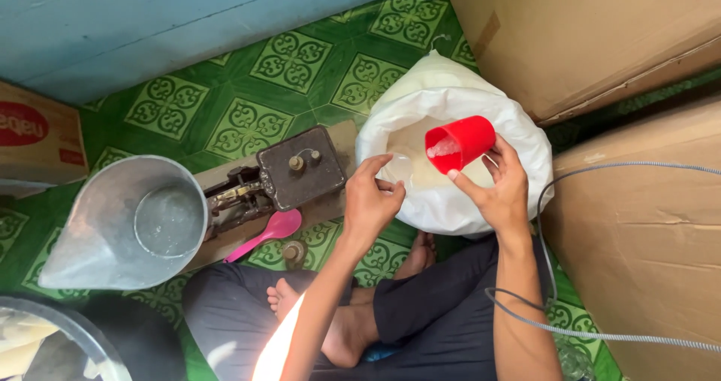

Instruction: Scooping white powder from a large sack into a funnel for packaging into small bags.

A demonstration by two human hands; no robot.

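Observation:
My right hand grips a red plastic cup tilted on its side, its mouth facing left with some white grains inside. My left hand pinches the rim of a small clear plastic bag held just left of the cup's mouth. Both hands hover over an open white sack of white grains standing on the green patterned floor. I sit cross-legged, bare feet below the sack.
A balance scale with a large metal pan stands to the left, a pink spoon lying by it. Cardboard boxes crowd the right side and top right. A grey cable loops by my right arm. A blue wall lies behind.

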